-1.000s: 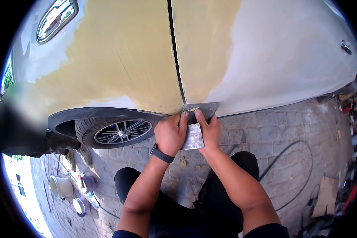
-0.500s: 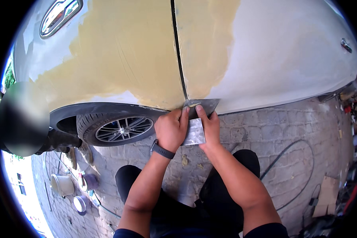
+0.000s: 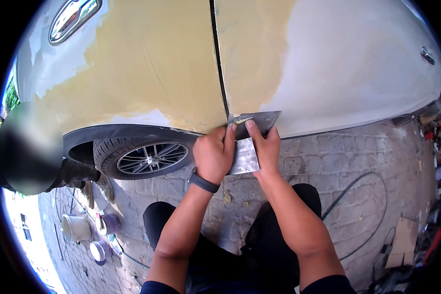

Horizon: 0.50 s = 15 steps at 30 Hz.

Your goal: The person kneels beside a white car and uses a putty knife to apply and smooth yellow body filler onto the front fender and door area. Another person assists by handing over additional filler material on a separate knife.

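Shiny square plate point(image 3: 245, 159), between left hand point(image 3: 211, 156) and right hand point(image 3: 268, 152). Left fingers mostly hidden; cannot tell their hold. Just beyond, dark flat plate point(image 3: 264, 121) pinched in right thumb and fingers, with yellow smear point(image 3: 243, 120), overlapping lower edge of tan-patched car side point(image 3: 323, 73), beside dark seam point(image 3: 218, 63).

The wheel point(image 3: 151, 160) is at left of the left hand point(image 3: 212, 156); a bucket point(image 3: 79, 229) stands on the ground point(image 3: 348, 153), farther left.
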Available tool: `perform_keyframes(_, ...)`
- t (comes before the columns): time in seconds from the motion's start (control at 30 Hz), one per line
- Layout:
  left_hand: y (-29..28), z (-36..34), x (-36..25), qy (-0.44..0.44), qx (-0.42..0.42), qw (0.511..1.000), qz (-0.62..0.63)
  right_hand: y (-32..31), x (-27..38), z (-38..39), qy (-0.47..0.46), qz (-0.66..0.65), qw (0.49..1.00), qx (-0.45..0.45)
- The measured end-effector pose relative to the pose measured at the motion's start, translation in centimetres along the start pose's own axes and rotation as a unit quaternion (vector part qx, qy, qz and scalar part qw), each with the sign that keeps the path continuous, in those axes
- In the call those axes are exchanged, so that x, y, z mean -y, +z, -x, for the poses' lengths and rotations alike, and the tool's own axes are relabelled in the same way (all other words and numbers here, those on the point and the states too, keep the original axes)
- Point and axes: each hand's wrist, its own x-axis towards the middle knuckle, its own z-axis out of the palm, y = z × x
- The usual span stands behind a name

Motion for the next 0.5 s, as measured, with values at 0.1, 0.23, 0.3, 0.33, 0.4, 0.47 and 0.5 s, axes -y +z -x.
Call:
perform_keyframes(0.1,-0.1,-0.3,-1.0,0.006,-0.001,1.000,0.023,0.0,0.9,-0.5,-0.047,-0.020,0.999,0.018)
perform_keyframes(0.23,-0.1,1.1,-3.3,0.052,0.020,0.995,0.086,-1.6,2.2,-0.4,-0.029,-0.080,0.995,0.049)
perform_keyframes(0.3,0.0,2.2,-3.0,0.076,0.071,0.993,0.047,-2.6,2.8,0.0,-0.024,-0.078,0.996,0.037)
perform_keyframes(0.33,-0.4,2.7,-2.8,0.072,0.117,0.989,0.058,-2.9,3.2,0.3,-0.031,-0.057,0.998,0.024)
perform_keyframes(0.4,-0.2,3.5,-1.1,0.092,0.163,0.977,0.103,-4.2,3.5,0.2,-0.080,0.006,0.996,0.045)
perform_keyframes(0.47,-0.9,4.0,0.1,0.056,0.204,0.967,0.142,-4.7,4.2,0.6,-0.131,0.064,0.988,0.052)
perform_keyframes(0.5,-2.0,4.2,0.3,0.005,0.233,0.960,0.158,-4.9,4.9,1.3,-0.150,0.160,0.973,0.067)
